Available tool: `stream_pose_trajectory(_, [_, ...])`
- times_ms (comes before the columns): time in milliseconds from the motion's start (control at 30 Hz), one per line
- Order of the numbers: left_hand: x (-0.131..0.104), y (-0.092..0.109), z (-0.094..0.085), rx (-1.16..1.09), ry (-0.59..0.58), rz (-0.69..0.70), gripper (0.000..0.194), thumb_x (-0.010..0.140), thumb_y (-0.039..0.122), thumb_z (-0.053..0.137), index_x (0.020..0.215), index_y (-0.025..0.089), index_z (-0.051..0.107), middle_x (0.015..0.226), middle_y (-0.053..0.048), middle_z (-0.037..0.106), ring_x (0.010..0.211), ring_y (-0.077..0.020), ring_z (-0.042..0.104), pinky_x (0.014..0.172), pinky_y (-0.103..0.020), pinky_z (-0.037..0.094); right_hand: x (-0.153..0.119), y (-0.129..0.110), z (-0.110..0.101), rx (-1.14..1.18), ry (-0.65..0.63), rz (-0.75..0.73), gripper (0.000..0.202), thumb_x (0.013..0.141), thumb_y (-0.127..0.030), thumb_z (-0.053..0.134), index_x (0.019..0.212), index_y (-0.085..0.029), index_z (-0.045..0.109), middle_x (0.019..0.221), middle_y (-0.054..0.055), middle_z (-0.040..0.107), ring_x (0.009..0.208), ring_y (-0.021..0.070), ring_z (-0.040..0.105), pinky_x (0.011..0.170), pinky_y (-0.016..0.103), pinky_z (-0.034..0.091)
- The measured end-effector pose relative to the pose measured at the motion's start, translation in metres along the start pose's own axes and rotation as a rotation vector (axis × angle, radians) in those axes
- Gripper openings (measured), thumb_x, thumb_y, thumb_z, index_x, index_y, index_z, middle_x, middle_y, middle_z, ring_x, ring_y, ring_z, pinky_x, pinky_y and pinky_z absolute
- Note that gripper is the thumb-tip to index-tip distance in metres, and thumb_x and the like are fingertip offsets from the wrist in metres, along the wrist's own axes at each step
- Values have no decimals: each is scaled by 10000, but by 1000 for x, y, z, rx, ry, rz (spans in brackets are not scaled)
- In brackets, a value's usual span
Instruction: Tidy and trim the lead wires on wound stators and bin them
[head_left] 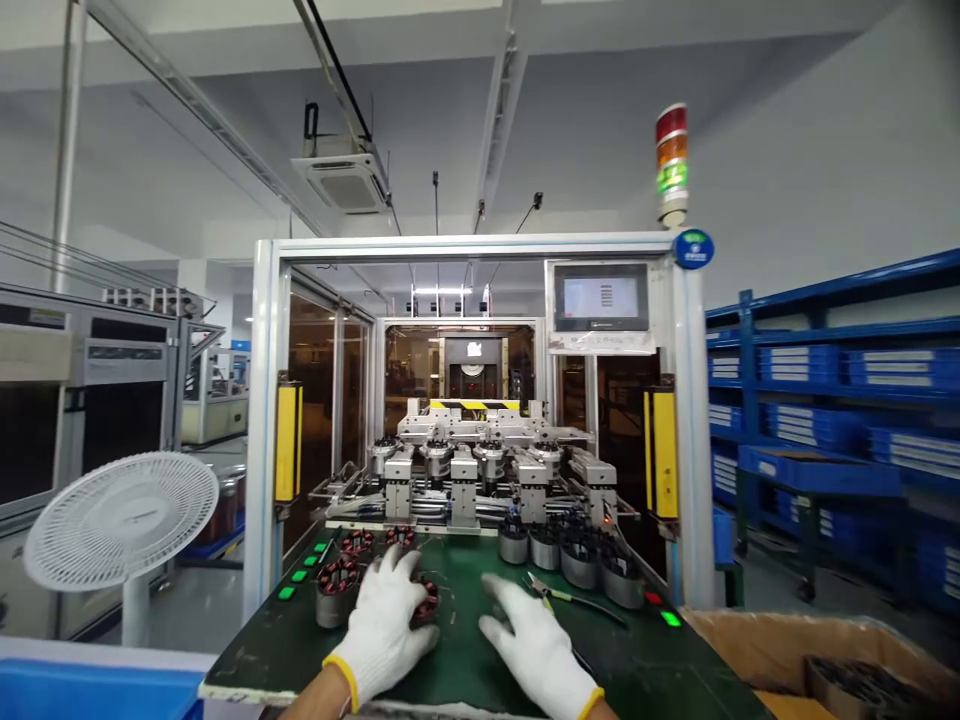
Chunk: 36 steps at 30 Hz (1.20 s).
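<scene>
My left hand (388,622), in a white glove with a yellow cuff, is spread over a wound stator (427,598) that it partly hides; whether it touches it cannot be made out. Just left of it stands a grey stator with red-brown windings (337,592), and two similar ones (357,543) lie behind. My right hand (529,640), gloved alike, hovers over the green worktop (465,655) with its fingers apart and nothing in them. Beside its fingertips lie cutters (551,593) with green and black handles. Several grey cylinders with black tops (580,562) stand behind the cutters.
A framed machine (465,490) with metal fixtures rises behind the worktop, between yellow side bars (661,455). A white fan (124,520) stands at the left. At the lower right is a cardboard box (757,640) holding dark parts, with blue shelves (825,320) beyond.
</scene>
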<state>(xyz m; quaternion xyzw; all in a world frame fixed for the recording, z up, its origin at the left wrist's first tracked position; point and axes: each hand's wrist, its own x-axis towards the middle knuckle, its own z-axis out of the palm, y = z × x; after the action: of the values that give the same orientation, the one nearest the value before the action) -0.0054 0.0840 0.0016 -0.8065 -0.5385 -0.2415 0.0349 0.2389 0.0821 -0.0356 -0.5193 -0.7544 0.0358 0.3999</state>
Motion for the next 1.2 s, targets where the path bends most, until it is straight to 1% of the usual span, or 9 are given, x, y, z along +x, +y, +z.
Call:
stream_pose_trajectory(167, [-5, 18, 15, -419, -78, -125, 258, 628, 344, 679, 859, 236, 641, 1471, -15, 374, 1187, -273, 506, 904, -356, 410, 40, -31, -18, 596, -173, 384, 717, 786, -441, 493, 1409, -166, 267, 1301, 185, 511, 482, 92, 572, 431, 249, 437])
stream_pose_trajectory(300, [-4, 15, 13, -517, -52, -109, 242, 605, 324, 711, 814, 233, 631, 1416, -12, 441, 1174, -263, 511, 915, -355, 399, 61, -53, -5, 487, -474, 504, 833, 644, -221, 569, 1398, -66, 251, 1057, 159, 632, 406, 103, 553, 351, 225, 390])
stream_pose_trajectory(500, [-5, 9, 6, -491, -78, -96, 333, 579, 418, 746, 878, 306, 654, 1375, 57, 472, 1103, -250, 551, 847, -346, 438, 70, -30, 2, 234, -657, 373, 307, 762, -259, 470, 979, -104, 622, 518, -20, 525, 344, 89, 445, 318, 183, 305])
stream_pose_trajectory(600, [-4, 8, 6, -446, -75, -76, 318, 611, 458, 716, 898, 337, 653, 1371, 93, 473, 1075, -243, 570, 818, -342, 460, 76, 2, -13, 30, -591, 339, 289, 808, -308, 461, 907, -118, 655, 489, -14, 508, 341, 83, 400, 341, 195, 287])
stream_pose_trajectory(700, [-3, 7, 8, -415, -46, -72, 302, 613, 471, 713, 880, 346, 653, 1374, 117, 472, 1042, -240, 591, 804, -346, 478, 80, 20, -34, -164, -440, 304, 322, 830, -370, 467, 912, -154, 692, 704, 74, 663, 528, 156, 570, 483, 252, 417])
stream_pose_trajectory(800, [-2, 6, 12, -378, 2, -102, 323, 597, 468, 724, 881, 329, 656, 1402, 97, 453, 1036, -250, 594, 815, -353, 486, 72, 7, -56, -288, -107, 375, 362, 836, -455, 474, 991, -216, 698, 1005, 114, 689, 854, 269, 636, 722, 357, 476])
stream_pose_trajectory(900, [-3, 4, 18, -348, 48, -132, 324, 611, 439, 724, 898, 314, 643, 1416, 73, 444, 1054, -255, 583, 847, -369, 480, 50, -32, -64, -128, 116, 341, 380, 849, -468, 465, 1108, -257, 648, 1106, 98, 666, 887, 236, 639, 763, 323, 483])
stream_pose_trajectory(1033, [-5, 4, 26, -329, 81, -130, 226, 685, 381, 678, 887, 304, 614, 1410, 56, 452, 1085, -266, 561, 866, -419, 464, 31, -70, -37, 126, -344, 178, 405, 788, -241, 499, 1179, -253, 604, 1162, 34, 645, 594, 118, 614, 614, 249, 492])
stream_pose_trajectory(1200, [-9, -1, 26, -373, 81, -11, 148, 767, 297, 594, 910, 258, 598, 1436, -13, 414, 1153, -246, 523, 900, -411, 449, 35, -58, -11, -105, -531, 115, 397, 785, -151, 495, 1150, -244, 623, 931, -1, 707, 543, 84, 603, 579, 195, 435])
